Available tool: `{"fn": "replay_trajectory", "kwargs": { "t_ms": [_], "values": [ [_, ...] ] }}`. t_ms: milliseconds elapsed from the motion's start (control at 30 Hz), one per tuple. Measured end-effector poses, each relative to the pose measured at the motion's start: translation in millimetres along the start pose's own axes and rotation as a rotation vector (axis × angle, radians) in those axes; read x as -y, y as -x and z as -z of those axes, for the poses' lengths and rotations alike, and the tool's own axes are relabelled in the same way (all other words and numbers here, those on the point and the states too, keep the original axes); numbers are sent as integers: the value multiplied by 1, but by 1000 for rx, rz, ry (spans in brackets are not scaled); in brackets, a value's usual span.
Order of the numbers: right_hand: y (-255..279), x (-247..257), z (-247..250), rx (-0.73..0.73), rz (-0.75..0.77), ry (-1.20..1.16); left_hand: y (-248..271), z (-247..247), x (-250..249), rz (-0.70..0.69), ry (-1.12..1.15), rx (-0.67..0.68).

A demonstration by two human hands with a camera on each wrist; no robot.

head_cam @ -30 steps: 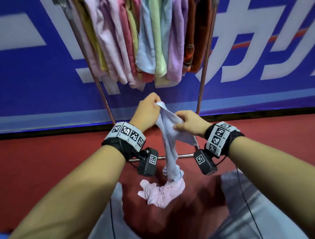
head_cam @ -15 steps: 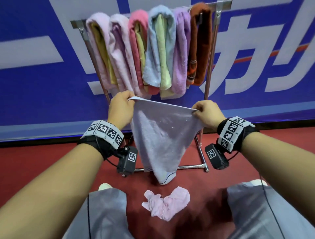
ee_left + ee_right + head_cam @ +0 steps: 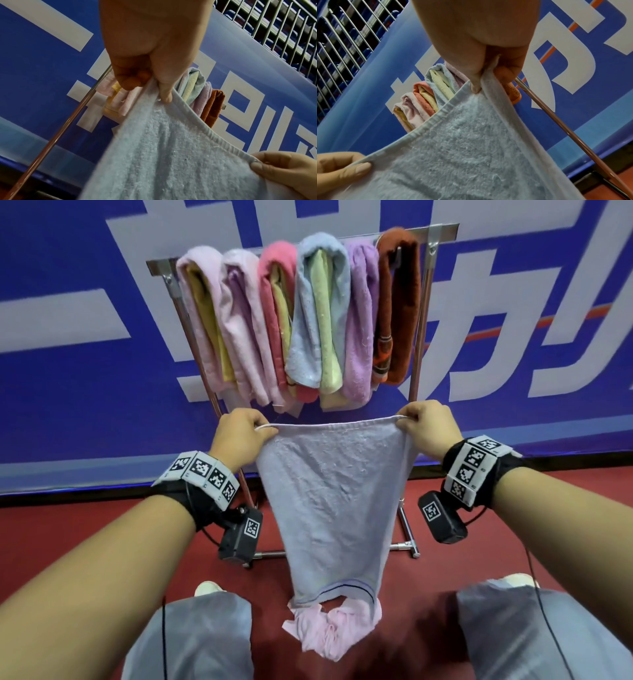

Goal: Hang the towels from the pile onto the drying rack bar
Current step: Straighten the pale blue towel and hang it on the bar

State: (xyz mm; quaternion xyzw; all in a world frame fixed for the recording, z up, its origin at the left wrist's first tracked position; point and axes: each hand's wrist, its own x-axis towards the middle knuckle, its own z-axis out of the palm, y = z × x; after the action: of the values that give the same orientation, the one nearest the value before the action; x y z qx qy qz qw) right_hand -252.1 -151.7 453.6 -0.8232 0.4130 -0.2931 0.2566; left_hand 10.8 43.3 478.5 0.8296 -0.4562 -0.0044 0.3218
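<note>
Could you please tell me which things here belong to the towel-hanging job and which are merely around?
In the job: lavender towel, left hand, right hand, pink towel, rack bar, hung towels.
Just around: blue banner, red floor.

Indoor sports arena: red court floor point(image 3: 68, 542), blue perimeter banner point(image 3: 68, 371), railing point(image 3: 274, 24) fronting spectator seating above.

Ahead of the hands I see a blue banner wall point(image 3: 68, 405) with large white lettering; below them, red floor point(image 3: 85, 529); above the banner, a metal railing point(image 3: 267, 23).
</note>
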Motion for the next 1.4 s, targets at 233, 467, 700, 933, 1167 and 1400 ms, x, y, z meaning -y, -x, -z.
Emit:
{"fn": "replay_trajectory", "kwargs": {
  "t_ms": [233,467,700,933,1167,1400],
  "values": [
    [-2,-3,5,57,-103,-91,2,-10,1,11,-24,131],
    [5,12,-1,253,-253,-286,7,-22,-10,-20,4,314],
    [11,38,-13,339,-389,-655,19,-32,-26,49,305,388],
    [20,62,-18,467,-325,-748,22,-34,-47,90,367,368],
    [31,73,-23,482,-90,-652,24,-41,-53,109,455,340],
    [35,82,-26,442,17,-610,24,-40,-53,41,522,311]
  ]
}}
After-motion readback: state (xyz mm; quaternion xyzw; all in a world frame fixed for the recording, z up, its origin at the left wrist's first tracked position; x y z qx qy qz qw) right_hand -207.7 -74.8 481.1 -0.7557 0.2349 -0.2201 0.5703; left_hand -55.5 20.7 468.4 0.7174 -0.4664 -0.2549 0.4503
